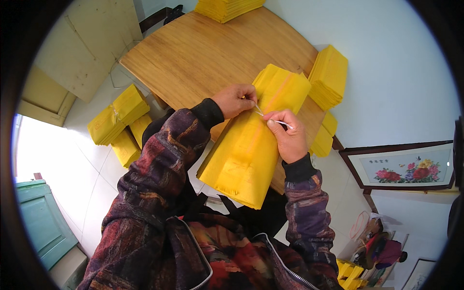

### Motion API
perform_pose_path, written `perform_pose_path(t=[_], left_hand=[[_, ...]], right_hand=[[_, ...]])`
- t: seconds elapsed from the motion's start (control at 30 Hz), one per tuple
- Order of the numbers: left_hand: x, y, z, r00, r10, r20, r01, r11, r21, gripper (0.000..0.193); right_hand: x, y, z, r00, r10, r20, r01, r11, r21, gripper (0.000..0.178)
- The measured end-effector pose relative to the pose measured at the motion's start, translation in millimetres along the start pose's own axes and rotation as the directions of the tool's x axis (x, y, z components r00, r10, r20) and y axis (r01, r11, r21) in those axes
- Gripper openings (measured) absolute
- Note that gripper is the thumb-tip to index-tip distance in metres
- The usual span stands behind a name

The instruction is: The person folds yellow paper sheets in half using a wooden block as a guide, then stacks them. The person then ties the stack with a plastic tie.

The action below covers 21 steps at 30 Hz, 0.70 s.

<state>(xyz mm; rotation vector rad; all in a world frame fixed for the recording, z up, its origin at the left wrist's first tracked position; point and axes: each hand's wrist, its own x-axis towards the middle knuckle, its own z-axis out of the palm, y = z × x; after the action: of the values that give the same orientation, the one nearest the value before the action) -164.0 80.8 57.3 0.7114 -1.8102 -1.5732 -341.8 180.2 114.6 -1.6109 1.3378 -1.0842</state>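
Observation:
A thick folded bundle of yellow sheets, with frayed lower edges and a faint orange stripe, lies slanting over the near edge of the wooden table. White string crosses the middle of its top side. My left hand pinches one part of the string, at the bundle's left side. Just to the right, my right hand grips another part between thumb and forefinger, and a short white end sticks out past the fingers. Whether the string runs all the way around underneath is hidden.
The wooden table carries a yellow stack at its far edge and another yellow stack at its right. Several tied yellow bundles lie low on the left. A framed flower picture leans by the right wall.

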Motion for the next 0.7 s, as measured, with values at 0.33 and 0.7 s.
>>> perform_pose_path(t=[0.33,0.7], left_hand=[[1.0,-6.9,3.1,0.994,0.028,-0.107,-0.029,1.0,-0.007,0.008],[6.1,2.3,-8.9,0.996,0.044,0.075,-0.051,0.993,0.102,0.005]], right_hand=[[9.1,-10.0,1.8,0.98,-0.174,0.1,0.201,0.83,-0.52,0.005],[24.1,-13.6,4.7,0.999,0.006,0.045,0.014,0.895,-0.447,0.017]])
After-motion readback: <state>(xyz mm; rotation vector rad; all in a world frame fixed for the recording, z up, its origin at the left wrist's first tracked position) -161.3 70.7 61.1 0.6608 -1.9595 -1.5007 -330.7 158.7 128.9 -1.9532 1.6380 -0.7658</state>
